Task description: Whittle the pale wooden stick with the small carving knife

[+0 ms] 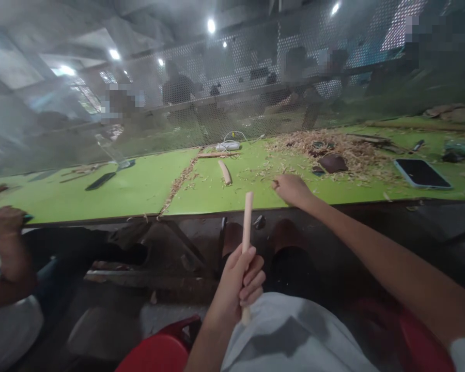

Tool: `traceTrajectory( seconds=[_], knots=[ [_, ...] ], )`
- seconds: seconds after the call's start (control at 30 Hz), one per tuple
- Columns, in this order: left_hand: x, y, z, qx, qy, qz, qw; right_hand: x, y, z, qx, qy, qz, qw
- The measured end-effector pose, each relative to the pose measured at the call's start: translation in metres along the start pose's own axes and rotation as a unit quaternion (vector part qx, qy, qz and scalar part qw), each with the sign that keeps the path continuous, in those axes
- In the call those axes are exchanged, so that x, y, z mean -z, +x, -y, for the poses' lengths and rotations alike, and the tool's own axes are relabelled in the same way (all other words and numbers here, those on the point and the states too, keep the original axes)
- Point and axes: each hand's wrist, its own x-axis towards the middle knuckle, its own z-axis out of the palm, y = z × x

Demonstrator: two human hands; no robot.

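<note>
My left hand (245, 276) is wrapped round a pale wooden stick (247, 219) that stands nearly upright over my lap, in front of the table edge. The stick's smooth upper half rises above my fist and its lower end shows beneath. My right hand (292, 189) rests low over the green tabletop (201, 199) close to its front edge, with the fingers curled in. Whatever those fingers may hold is hidden. A short curved piece of pale wood (225, 172) lies on the table to the left of my right hand.
Wood shavings (294, 140) are heaped at the back right, around a dark brown piece (333, 164). A phone (422, 173) lies at the right, another phone (101, 181) at the left. A white power strip (228, 146) sits before the mesh screen (217, 124). A co-worker's hand (6, 219) is at far left.
</note>
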Motion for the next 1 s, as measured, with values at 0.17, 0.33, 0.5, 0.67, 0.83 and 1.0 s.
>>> traceTrajectory(
  seconds=[0.17,0.33,0.5,0.67,0.83,1.0],
  knots=[
    [0.003,0.022,-0.001,-0.144,0.005,-0.052,0.988,-0.017,-0.078,0.005,0.068,0.32,0.028,0.945],
    [0.006,0.032,0.006,-0.185,0.026,-0.088,0.978,-0.079,-0.146,0.009,-0.065,0.541,0.174,0.82],
    [0.01,0.035,0.016,-0.282,0.174,-0.154,0.931,-0.106,-0.165,0.015,-0.172,0.657,0.223,0.699],
    [0.01,0.024,0.003,-0.304,0.37,-0.147,0.865,-0.086,-0.156,0.006,-0.174,0.702,0.202,0.66],
    [0.033,0.001,-0.019,-0.187,0.455,0.004,0.871,-0.052,-0.135,-0.029,-0.184,0.701,0.086,0.684],
    [0.053,-0.015,-0.019,0.041,0.263,0.179,0.947,-0.012,-0.119,-0.053,-0.169,0.622,0.029,0.764]
  ],
)
